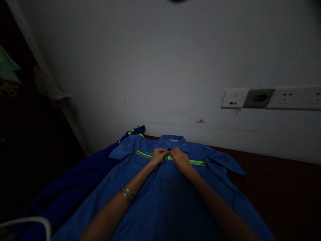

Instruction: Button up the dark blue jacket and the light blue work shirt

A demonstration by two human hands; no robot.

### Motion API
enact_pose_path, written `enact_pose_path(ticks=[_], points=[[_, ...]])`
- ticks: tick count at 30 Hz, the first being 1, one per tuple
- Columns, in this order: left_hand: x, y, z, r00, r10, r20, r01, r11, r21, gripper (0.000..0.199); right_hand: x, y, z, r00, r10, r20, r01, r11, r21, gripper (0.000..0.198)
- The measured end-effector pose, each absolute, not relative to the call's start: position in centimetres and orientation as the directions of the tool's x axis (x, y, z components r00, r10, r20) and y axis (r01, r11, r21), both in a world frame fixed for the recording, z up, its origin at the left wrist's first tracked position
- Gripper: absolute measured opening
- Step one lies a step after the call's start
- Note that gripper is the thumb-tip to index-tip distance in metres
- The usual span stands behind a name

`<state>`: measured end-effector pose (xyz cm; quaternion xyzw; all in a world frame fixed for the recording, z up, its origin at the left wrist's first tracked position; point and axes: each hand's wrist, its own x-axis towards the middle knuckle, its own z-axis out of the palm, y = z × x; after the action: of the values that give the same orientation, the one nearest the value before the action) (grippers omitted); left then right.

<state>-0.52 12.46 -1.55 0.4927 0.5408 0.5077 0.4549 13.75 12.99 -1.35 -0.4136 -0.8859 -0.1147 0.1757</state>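
A blue work shirt (147, 177) with a collar and a yellow-green reflective stripe across the chest lies spread out, its collar toward the wall. At the front opening, level with the stripe, my left hand (159, 156) pinches the shirt's edge. Right beside it, my right hand (180, 158) also grips the front edge with bent fingers, just below the collar. The fingertips of both hands nearly meet. Whatever small part of the front lies between them, such as a button, is too dark and small to make out.
A darker blue garment (92, 164) with reflective stripes lies along the shirt's left side. Dark reddish-brown tabletop (276, 180) shows at the right. Behind stands a scuffed white wall (160, 77) with sockets (259, 98). A white curved tube (32, 219) is at lower left.
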Motion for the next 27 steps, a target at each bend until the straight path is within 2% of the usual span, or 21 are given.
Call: enact_pose_path(ticks=[5,9,12,18,24,27], points=[[-0.9,12.6,-1.8,-0.085,0.996,-0.016,0.081,0.023,0.996,0.027,13.9,13.2,-1.3,-0.523,0.711,0.470,0.780,0.621,-0.071,0.029],[-0.9,12.4,-1.6,-0.067,0.998,0.017,0.178,-0.005,0.984,0.027,14.5,14.1,-1.7,-0.598,0.646,0.475,0.671,0.727,-0.146,0.045],[-1.0,12.3,-1.4,-0.052,0.998,0.021,0.271,-0.007,0.963,0.026,14.9,14.4,-1.7,-0.635,0.626,0.453,0.623,0.762,-0.178,0.042],[-1.6,12.5,-1.0,0.035,0.999,-0.015,0.356,0.001,0.934,0.022,15.3,14.3,-1.2,-0.648,0.622,0.440,0.644,0.756,-0.119,0.024],[-2.2,12.6,-0.2,0.101,0.994,-0.047,0.227,0.023,0.974,0.017,15.7,14.3,-1.3,-0.646,0.638,0.419,0.680,0.730,-0.062,0.015],[-2.4,12.7,-0.3,0.072,0.995,-0.066,0.247,0.047,0.968,0.016,15.8,14.3,-1.3,-0.642,0.637,0.426,0.685,0.727,-0.055,0.015]])
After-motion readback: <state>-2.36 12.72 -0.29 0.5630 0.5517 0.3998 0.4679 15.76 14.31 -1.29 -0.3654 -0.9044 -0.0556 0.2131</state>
